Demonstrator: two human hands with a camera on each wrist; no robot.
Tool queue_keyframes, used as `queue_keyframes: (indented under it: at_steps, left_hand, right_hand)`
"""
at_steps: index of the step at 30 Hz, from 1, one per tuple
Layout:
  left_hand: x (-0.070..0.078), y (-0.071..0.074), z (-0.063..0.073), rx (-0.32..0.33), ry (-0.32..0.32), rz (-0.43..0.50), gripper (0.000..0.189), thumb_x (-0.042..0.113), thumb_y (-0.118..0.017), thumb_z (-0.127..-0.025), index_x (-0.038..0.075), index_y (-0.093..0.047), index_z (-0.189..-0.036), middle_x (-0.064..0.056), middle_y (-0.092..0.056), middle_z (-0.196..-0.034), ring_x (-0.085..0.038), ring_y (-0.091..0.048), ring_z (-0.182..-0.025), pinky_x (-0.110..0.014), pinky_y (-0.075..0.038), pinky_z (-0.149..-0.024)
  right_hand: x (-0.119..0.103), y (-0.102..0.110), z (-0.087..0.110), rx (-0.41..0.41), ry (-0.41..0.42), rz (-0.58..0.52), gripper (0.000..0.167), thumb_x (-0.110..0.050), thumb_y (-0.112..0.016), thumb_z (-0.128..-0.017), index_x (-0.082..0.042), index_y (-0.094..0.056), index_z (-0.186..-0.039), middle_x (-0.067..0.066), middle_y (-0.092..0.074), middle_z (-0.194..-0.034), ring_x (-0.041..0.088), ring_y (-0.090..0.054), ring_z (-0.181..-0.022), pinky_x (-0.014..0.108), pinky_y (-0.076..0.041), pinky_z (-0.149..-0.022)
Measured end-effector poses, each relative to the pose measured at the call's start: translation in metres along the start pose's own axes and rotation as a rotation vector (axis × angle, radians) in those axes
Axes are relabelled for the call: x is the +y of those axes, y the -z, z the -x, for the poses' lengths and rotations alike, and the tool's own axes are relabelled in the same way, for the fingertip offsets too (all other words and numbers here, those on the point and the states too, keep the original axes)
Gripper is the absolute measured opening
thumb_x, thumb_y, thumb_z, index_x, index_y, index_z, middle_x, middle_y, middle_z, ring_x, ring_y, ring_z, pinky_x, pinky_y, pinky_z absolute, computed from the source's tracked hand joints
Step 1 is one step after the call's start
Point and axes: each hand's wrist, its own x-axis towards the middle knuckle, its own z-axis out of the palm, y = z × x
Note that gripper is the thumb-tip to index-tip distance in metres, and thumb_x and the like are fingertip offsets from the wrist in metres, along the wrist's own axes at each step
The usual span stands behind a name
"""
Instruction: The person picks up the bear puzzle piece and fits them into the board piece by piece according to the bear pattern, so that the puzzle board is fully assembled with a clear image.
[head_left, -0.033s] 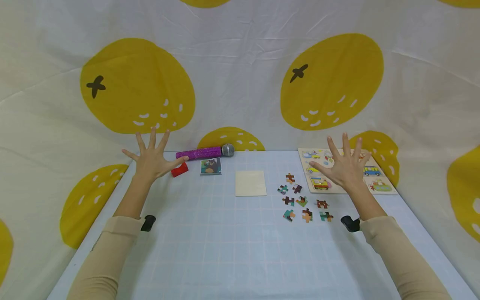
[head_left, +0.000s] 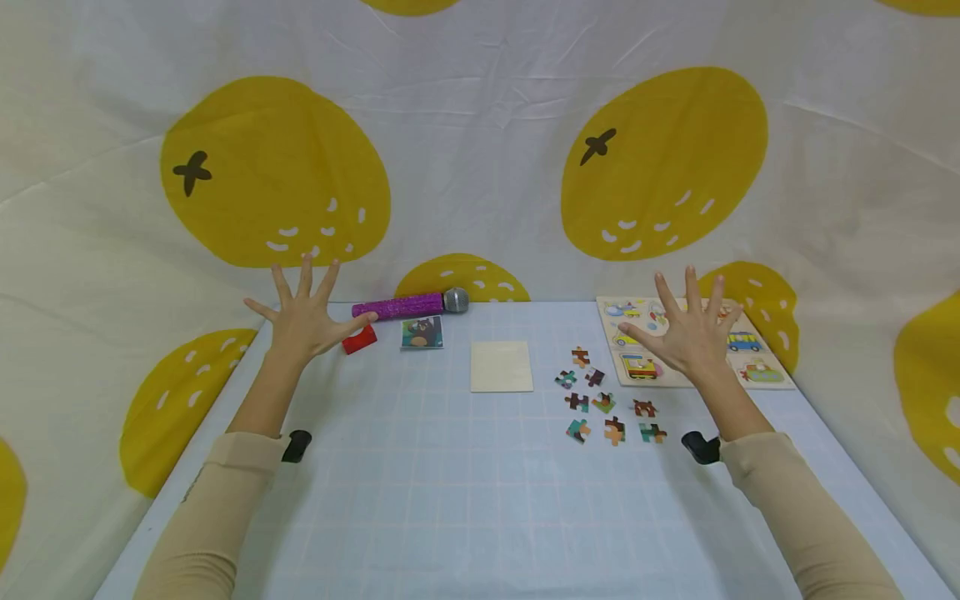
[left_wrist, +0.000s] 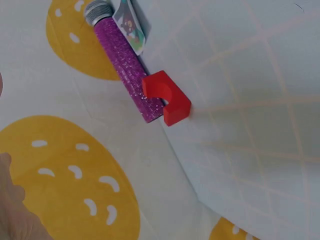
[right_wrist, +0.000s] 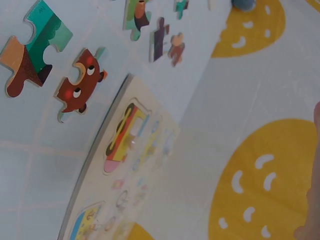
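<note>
My left hand (head_left: pixel 302 321) is held up with fingers spread wide, holding nothing; in the head view its thumb tip overlaps the red arch-shaped block (head_left: pixel 360 340) and purple glitter microphone (head_left: pixel 401 307). Fingers spread as well, my right hand (head_left: pixel 692 333) appears in front of the vehicle puzzle board (head_left: pixel 654 373), hiding its middle. Several loose jigsaw pieces (head_left: pixel 577 402) lie left of that board. One brown piece (right_wrist: pixel 82 85) shows a face with eyes in the right wrist view. A blank, pale square board (head_left: pixel 501 367) lies centrally. Each wrist view catches only a hand's edge.
A small picture card (head_left: pixel 422 332) with a bear-like animal lies just in front of the microphone. Everything stands on a light blue checked tablecloth (head_left: pixel 420 500). A white curtain (head_left: pixel 480 167) with large yellow fruit shapes rises behind the table and along both sides.
</note>
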Motion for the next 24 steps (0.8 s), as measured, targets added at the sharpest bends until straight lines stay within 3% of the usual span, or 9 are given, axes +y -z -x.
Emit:
queue_keyframes:
  at_steps: [9, 13, 17, 24]
  left_hand:
    - [0.0, 0.001, 0.001, -0.004, 0.0, 0.006, 0.101, 0.081, -0.042, -0.075, 0.029, -0.002, -0.152, -0.006, 0.022, -0.155, -0.038, 0.036, -0.131, -0.08, 0.021, -0.082]
    - [0.003, -0.002, 0.001, -0.008, -0.003, 0.015, 0.102, 0.081, -0.042, -0.074, 0.026, -0.006, -0.152, -0.005, 0.023, -0.154, -0.037, 0.034, -0.133, -0.079, 0.022, -0.083]
    - [0.008, -0.011, 0.0, -0.034, -0.002, 0.028, 0.103, 0.081, -0.041, -0.074, 0.024, -0.008, -0.153, -0.012, 0.015, -0.156, -0.04, 0.025, -0.137, -0.077, 0.021, -0.087]
    - [0.032, -0.035, 0.002, -0.109, -0.038, 0.103, 0.098, 0.07, -0.052, -0.079, 0.013, -0.017, -0.151, -0.022, -0.006, -0.156, -0.043, 0.001, -0.142, -0.074, 0.003, -0.102]
  right_hand:
    - [-0.001, -0.003, 0.001, -0.019, 0.006, -0.071, 0.097, -0.076, -0.041, -0.079, -0.025, -0.002, -0.152, 0.015, 0.014, -0.156, 0.046, 0.024, -0.135, 0.078, 0.009, -0.097]
    - [0.0, -0.007, 0.002, -0.019, 0.035, -0.206, 0.093, -0.067, -0.047, -0.084, -0.019, -0.006, -0.153, 0.024, -0.002, -0.155, 0.055, 0.001, -0.136, 0.077, -0.005, -0.1]
    - [0.002, -0.016, 0.003, -0.036, 0.086, -0.357, 0.088, -0.046, -0.061, -0.087, -0.011, -0.012, -0.152, 0.034, -0.02, -0.146, 0.057, -0.018, -0.131, 0.075, -0.02, -0.098]
    - [-0.002, -0.035, 0.005, -0.128, 0.101, -0.434, 0.081, -0.026, -0.068, -0.086, -0.001, -0.021, -0.148, 0.035, -0.035, -0.137, 0.051, -0.038, -0.121, 0.068, -0.035, -0.095]
